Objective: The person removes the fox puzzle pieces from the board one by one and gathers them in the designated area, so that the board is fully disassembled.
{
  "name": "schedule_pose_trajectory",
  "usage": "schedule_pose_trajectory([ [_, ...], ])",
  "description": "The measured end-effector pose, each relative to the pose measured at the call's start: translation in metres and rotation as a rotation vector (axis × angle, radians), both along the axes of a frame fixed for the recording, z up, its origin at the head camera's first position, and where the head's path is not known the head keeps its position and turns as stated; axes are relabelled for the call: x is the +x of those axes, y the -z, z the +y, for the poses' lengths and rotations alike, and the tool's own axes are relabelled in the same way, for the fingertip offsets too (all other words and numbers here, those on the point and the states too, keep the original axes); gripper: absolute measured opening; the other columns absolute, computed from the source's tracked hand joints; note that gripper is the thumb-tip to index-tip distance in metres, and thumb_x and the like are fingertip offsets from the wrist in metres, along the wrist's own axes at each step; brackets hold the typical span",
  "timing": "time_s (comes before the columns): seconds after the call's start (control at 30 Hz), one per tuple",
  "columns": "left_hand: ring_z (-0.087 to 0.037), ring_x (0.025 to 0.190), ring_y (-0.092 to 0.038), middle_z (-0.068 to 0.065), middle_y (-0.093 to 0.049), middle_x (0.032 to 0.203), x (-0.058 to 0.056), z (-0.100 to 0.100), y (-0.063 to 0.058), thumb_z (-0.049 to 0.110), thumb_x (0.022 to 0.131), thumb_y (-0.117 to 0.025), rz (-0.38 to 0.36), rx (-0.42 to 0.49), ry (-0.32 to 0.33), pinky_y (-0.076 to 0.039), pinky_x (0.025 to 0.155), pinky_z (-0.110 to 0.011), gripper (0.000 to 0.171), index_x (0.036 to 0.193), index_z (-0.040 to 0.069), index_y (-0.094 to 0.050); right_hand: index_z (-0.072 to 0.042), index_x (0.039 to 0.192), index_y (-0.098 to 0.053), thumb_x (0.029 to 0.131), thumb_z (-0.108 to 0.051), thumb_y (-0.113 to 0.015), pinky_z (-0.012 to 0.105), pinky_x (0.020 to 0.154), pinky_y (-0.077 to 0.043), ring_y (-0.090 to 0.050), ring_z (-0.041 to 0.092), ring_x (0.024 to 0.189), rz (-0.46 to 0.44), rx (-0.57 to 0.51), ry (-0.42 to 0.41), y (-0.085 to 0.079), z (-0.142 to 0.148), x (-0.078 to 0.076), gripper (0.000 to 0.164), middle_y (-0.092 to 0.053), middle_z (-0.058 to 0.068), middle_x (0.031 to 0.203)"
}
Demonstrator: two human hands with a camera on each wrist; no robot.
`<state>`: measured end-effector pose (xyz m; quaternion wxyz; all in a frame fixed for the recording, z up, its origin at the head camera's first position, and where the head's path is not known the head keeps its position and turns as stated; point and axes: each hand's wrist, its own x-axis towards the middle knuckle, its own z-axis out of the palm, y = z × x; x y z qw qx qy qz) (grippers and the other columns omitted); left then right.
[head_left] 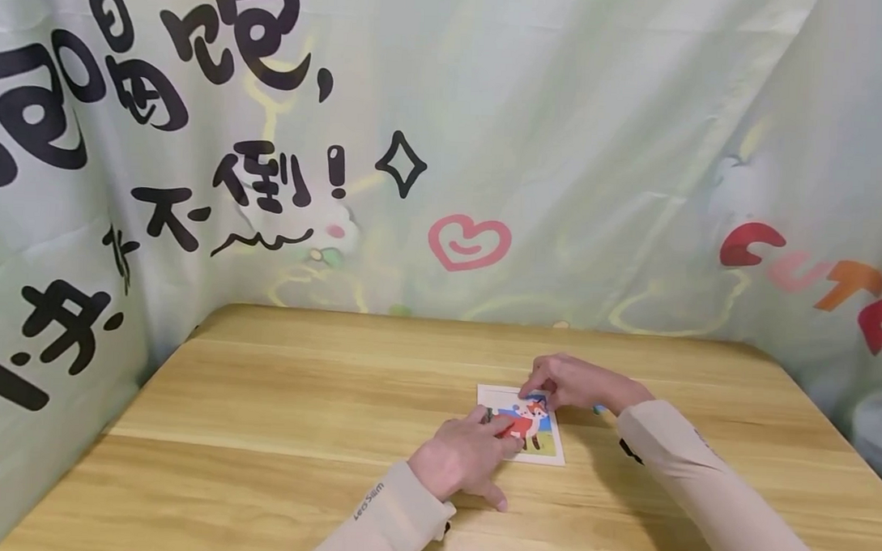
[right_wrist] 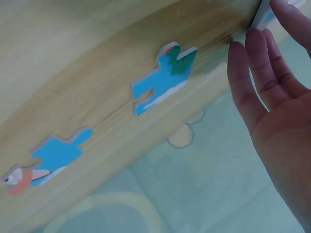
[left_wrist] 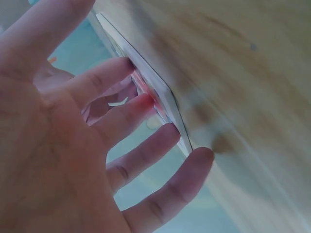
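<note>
A jigsaw puzzle (head_left: 526,428) with an orange and white animal picture lies in a white-bordered frame on the wooden table. My left hand (head_left: 467,455) rests over its left side, fingers spread and fingertips on the picture. In the left wrist view these fingers (left_wrist: 129,114) reach along the frame's edge. At the upper right corner of the puzzle my right hand (head_left: 564,381) bends its fingers down, thumb and forefinger close together. I cannot tell whether they pinch a piece. The right wrist view has the fingertips (right_wrist: 256,41) right at the frame's edge (right_wrist: 261,14).
Two loose blue jigsaw pieces lie on the table to the right of the puzzle: one with green (right_wrist: 167,77), one with orange and white (right_wrist: 56,155). My right forearm mostly hides them in the head view. A printed curtain (head_left: 562,150) hangs behind the table (head_left: 276,399).
</note>
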<state>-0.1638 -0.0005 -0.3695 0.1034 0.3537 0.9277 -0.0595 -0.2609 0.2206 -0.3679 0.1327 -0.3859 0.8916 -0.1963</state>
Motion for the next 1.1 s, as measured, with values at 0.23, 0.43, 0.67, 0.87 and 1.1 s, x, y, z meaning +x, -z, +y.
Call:
schedule_pose_trajectory([
  [0.23, -0.021, 0.142, -0.035, 0.013, -0.036, 0.160, 0.000, 0.003, 0.003, 0.065, 0.077, -0.078, -0.012, -0.015, 0.010, -0.053, 0.094, -0.041, 0.079, 0.147, 0.039, -0.053, -0.008, 0.099, -0.078, 0.077, 0.013, -0.077, 0.024, 0.063, -0.048, -0.048, 0.006, 0.070, 0.011, 0.004, -0.017, 0.000, -0.001, 0.002, 0.030, -0.057, -0.004, 0.085],
  [0.43, -0.019, 0.141, -0.037, 0.014, -0.035, 0.160, 0.000, 0.006, 0.004, 0.068, 0.076, -0.076, 0.012, -0.043, 0.021, -0.054, 0.089, -0.037, 0.079, 0.147, 0.041, -0.053, -0.011, 0.095, -0.073, 0.076, 0.015, -0.076, 0.025, 0.064, -0.048, -0.048, 0.007, 0.070, 0.034, 0.007, -0.031, 0.001, -0.002, 0.004, 0.032, -0.055, -0.005, 0.085],
  [0.67, -0.024, 0.145, -0.033, 0.021, -0.034, 0.159, -0.004, 0.003, 0.000, 0.066, 0.077, -0.077, -0.013, -0.048, 0.016, -0.054, 0.094, -0.042, 0.080, 0.148, 0.040, -0.051, -0.011, 0.093, -0.072, 0.073, 0.021, -0.067, 0.026, 0.067, -0.046, -0.046, 0.010, 0.072, 0.121, 0.010, -0.048, 0.001, -0.006, 0.001, 0.039, -0.053, -0.004, 0.084],
  [0.87, -0.015, 0.135, -0.041, 0.019, -0.044, 0.153, -0.005, 0.008, -0.005, 0.068, 0.074, -0.078, 0.020, -0.048, 0.051, -0.042, 0.107, -0.037, 0.079, 0.142, 0.034, -0.058, -0.010, 0.093, -0.071, 0.071, 0.022, -0.066, 0.029, 0.070, -0.046, -0.046, 0.012, 0.075, 0.129, 0.024, -0.052, 0.000, -0.010, 0.002, 0.039, -0.051, -0.003, 0.084],
  [1.1, -0.010, 0.123, -0.045, 0.016, -0.045, 0.150, -0.005, 0.018, -0.003, 0.069, 0.070, -0.081, 0.043, -0.070, 0.049, -0.049, 0.092, -0.024, 0.090, 0.147, 0.029, -0.054, -0.012, 0.090, -0.068, 0.072, 0.023, -0.061, 0.031, 0.070, -0.047, -0.047, 0.012, 0.076, 0.140, 0.015, -0.046, 0.001, -0.011, 0.005, 0.040, -0.052, -0.004, 0.085],
])
